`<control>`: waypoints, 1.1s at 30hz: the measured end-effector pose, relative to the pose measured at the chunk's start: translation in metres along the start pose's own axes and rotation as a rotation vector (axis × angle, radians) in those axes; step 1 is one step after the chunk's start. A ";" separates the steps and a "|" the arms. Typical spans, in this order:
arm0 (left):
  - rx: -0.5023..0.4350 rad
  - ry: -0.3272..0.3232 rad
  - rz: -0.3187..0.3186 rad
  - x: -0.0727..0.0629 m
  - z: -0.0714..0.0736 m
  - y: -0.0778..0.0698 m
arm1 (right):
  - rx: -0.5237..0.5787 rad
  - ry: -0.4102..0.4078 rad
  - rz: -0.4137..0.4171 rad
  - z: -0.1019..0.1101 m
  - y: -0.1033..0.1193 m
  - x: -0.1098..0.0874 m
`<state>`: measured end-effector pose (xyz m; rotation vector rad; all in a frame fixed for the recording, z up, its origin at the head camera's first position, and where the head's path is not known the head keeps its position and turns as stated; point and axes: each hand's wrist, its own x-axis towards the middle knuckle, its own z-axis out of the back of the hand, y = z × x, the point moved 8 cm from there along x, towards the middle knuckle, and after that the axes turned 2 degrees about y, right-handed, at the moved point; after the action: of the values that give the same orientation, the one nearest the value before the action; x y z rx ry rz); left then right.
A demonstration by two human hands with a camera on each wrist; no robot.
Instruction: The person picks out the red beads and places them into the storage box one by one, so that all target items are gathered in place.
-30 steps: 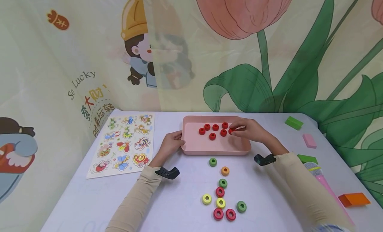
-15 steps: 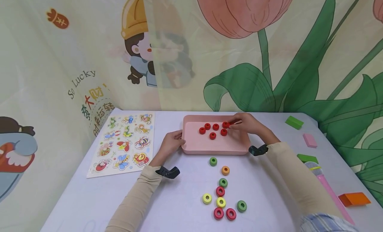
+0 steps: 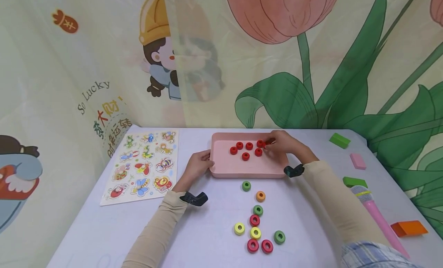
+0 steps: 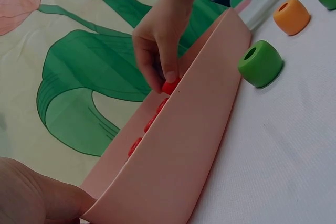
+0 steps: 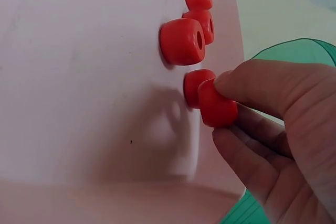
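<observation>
A pink rectangular tray (image 3: 228, 168) stands at the back of the table with several red beads inside. My left hand (image 3: 195, 167) grips the tray's left end; in the left wrist view its thumb (image 4: 68, 199) lies at the rim near a corner. Over the tray's right end, my right hand (image 3: 286, 142) pinches a red bead (image 5: 216, 109) between thumb and fingers. That bead overlaps another red bead (image 5: 194, 85) in the right wrist view; whether they touch I cannot tell. The other red beads (image 5: 181, 40) trail away along the tray.
Several green, orange, yellow and red beads (image 3: 255, 233) lie in front of the tray. A sticker sheet (image 3: 142, 168) is on the left. To the right lie a pink toy microphone (image 3: 378, 214), green blocks (image 3: 340, 140), a pink block (image 3: 358, 161) and an orange block (image 3: 409, 228).
My right hand has carried its red bead slightly back and to the left, beside the back-right bead in the tray. The left hand has stayed at the tray's left end.
</observation>
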<state>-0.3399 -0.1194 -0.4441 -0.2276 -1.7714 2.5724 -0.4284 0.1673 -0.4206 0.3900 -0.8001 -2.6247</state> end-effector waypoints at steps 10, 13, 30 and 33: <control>0.004 -0.004 -0.001 0.000 0.000 -0.001 | -0.073 0.050 0.005 -0.007 0.001 0.000; 0.014 -0.002 -0.001 -0.001 0.001 -0.002 | -0.074 0.061 0.005 -0.007 0.002 0.000; 0.006 -0.011 0.002 0.002 0.000 0.003 | -0.023 0.041 -0.001 -0.004 0.001 -0.002; 0.001 -0.014 0.003 0.002 0.000 0.003 | 0.009 0.027 -0.020 -0.002 -0.003 -0.004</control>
<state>-0.3418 -0.1202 -0.4470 -0.2126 -1.7750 2.5835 -0.4254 0.1701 -0.4228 0.4365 -0.8031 -2.6293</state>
